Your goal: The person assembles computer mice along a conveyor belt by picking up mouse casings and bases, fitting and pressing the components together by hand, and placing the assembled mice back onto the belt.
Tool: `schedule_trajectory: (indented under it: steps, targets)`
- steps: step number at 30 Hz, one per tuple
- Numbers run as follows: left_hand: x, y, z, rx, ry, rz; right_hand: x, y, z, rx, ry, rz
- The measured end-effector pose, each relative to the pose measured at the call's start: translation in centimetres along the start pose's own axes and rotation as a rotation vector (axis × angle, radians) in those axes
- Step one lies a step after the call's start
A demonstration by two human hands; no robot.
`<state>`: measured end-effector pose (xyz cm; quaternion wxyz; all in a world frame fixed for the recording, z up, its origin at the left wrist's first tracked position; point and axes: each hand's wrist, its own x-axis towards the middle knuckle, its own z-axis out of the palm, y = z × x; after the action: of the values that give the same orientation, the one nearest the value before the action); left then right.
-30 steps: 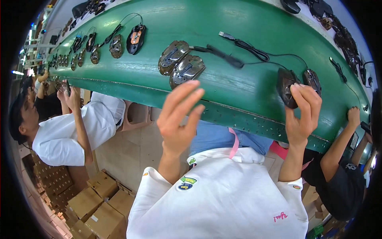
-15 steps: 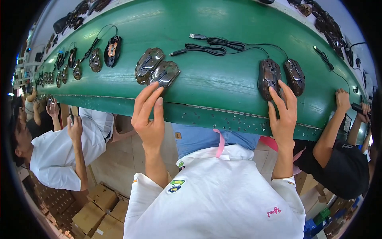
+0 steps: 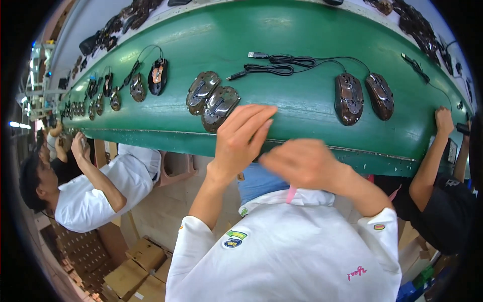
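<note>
My left hand (image 3: 240, 141) is over the front edge of the green work surface (image 3: 302, 118), its fingers stretched out and pointing right, with nothing visible in them. Just behind its knuckles lies a glossy dark mouse shell (image 3: 220, 108), overlapping a second mouse shell (image 3: 203, 91) at its left. My right hand (image 3: 302, 162) is smeared by motion in front of the edge, close to the left hand; its fingers cannot be made out. Farther right, two dark computer mice (image 3: 348, 98) lie side by side, apart from both hands. Their bundled black cables (image 3: 292, 61) stretch left along the surface.
At left, an opened mouse (image 3: 158, 76) and several shells lie in a row. A person in white (image 3: 108, 189) works at left; another in black (image 3: 435, 209) has a hand on the surface at right. Dark parts (image 3: 420, 27) line the far ledge. Cardboard boxes (image 3: 126, 277) stand lower left.
My left hand has moved right, off the nearer mouse shell. My right hand has left the mice and swung left toward it. The view has shifted slightly.
</note>
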<state>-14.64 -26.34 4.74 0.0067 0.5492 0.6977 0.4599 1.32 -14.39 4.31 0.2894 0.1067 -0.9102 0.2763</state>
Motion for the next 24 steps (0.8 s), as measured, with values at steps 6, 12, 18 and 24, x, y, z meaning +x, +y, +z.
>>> schedule_trajectory:
  steps: [6, 12, 18, 24]
  targets:
    - [4.3, 1.0, 4.4, -0.023, -0.260, 0.358, -0.1, -1.9, 9.5, 0.265, -0.460, -0.374]
    - [3.4, 1.4, 9.8, -0.114, -0.397, 0.547, -0.1, -2.4, 11.3, 0.344, -0.480, -0.252]
    - [5.0, -0.1, 11.8, -0.143, -0.367, 0.591, 1.4, -1.8, 10.4, 0.347, -0.471, -0.303]
    - [6.0, -0.6, 11.3, -0.280, -0.300, 0.375, 0.7, -2.1, 10.3, 0.389, -0.419, -0.259]
